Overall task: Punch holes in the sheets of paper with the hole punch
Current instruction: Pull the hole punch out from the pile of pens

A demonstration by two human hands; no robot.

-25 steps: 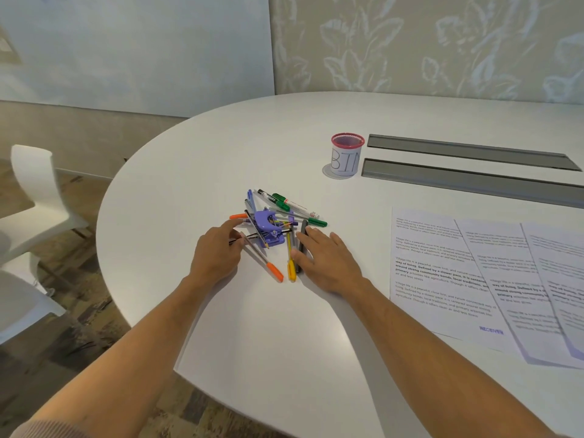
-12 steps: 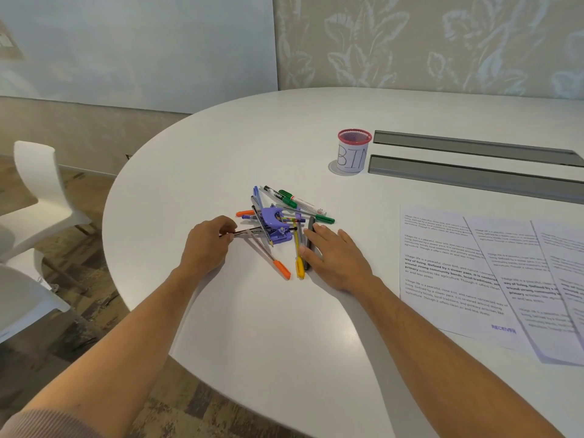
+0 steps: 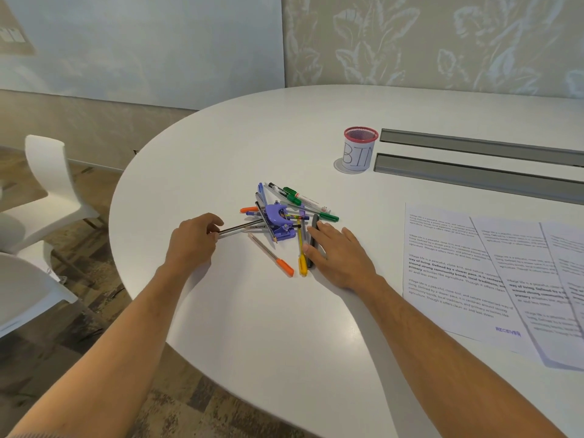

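Now left hand (image 3: 192,245) grip pinched on pencils (image 3: 240,228); right hand (image 3: 339,256) flat, fingers spread, beside hole punch (image 3: 279,222).

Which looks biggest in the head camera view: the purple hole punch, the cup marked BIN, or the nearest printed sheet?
1. Printed sheet, by far.
2 and 3. BIN cup and hole punch look alike; the cup sits farther away, so I won't rank them.

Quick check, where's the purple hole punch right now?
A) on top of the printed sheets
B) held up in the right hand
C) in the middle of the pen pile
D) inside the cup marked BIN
C: the purple hole punch sits on the table among the scattered pens, apart from the printed sheets, with neither hand lifting it.
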